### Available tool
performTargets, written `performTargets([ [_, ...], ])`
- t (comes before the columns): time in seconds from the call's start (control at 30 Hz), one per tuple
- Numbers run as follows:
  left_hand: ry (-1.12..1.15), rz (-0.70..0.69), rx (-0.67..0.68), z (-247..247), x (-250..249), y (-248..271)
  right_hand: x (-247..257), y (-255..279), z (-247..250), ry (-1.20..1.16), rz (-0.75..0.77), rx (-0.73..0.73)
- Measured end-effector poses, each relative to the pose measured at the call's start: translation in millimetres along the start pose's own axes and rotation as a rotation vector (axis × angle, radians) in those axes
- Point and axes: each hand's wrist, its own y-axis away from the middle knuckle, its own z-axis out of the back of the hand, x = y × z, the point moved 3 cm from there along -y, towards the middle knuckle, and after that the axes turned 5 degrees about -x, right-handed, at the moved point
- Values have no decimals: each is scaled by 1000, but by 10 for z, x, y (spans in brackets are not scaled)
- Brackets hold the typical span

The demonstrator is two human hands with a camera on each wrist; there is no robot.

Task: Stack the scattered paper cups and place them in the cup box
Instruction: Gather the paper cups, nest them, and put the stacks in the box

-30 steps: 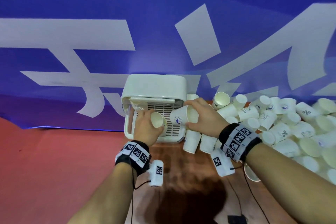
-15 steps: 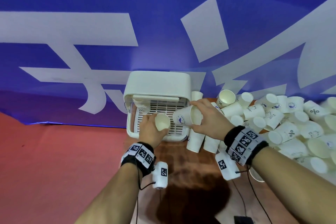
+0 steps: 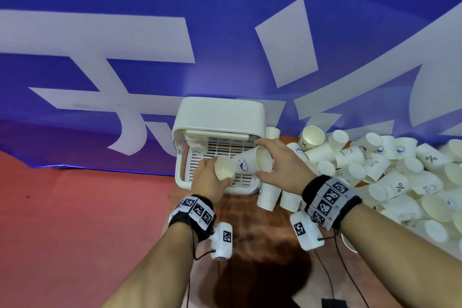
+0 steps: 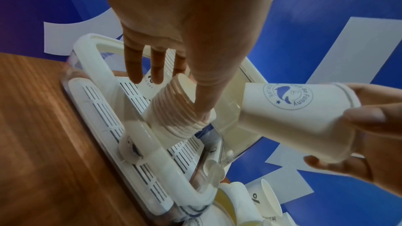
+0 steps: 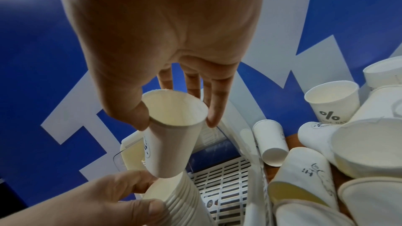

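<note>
The banner [image 3: 225, 32] forms the backdrop; the table [image 3: 250, 245] below it carries everything else. The pile [image 3: 400, 177] of loose cups covers the table's right side, within reach of the right hand. The box [image 3: 220, 117] stands at the table's back edge, left of the pile, its lid raised so the slotted tray [image 3: 225, 150] is open to loading; a few nested cups already lie in its left rear corner. The left hand [image 3: 208, 180] holds the stack [image 4: 174, 112] over the tray, thumb and fingers wrapped around its rims, mouth turned toward the right so it can receive the next cup. The right hand [image 3: 285, 167] pinches a single cup [image 3: 252, 162] at its rim, thumb on one side and fingers on the other, base pointed at the stack's mouth. In the right wrist view the base sits at the mouth, apparently not yet seated. Judgement: the step in hand is nesting this cup; most of the pile remains.
</note>
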Motion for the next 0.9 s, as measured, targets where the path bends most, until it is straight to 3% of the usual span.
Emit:
performTargets([
  [0.13, 140, 23, 31, 71, 38, 18, 135, -36, -58, -4, 53, -14],
  [0.33, 245, 34, -56, 307, 222, 74, 293, -133, -223, 73, 133, -36],
  [0.6, 251, 70, -145, 525, 472, 136, 406, -252, -517, 315, 164, 57],
  [0.9, 268, 63, -174, 553, 563, 90, 403, -377, -780, 372, 160, 100],
])
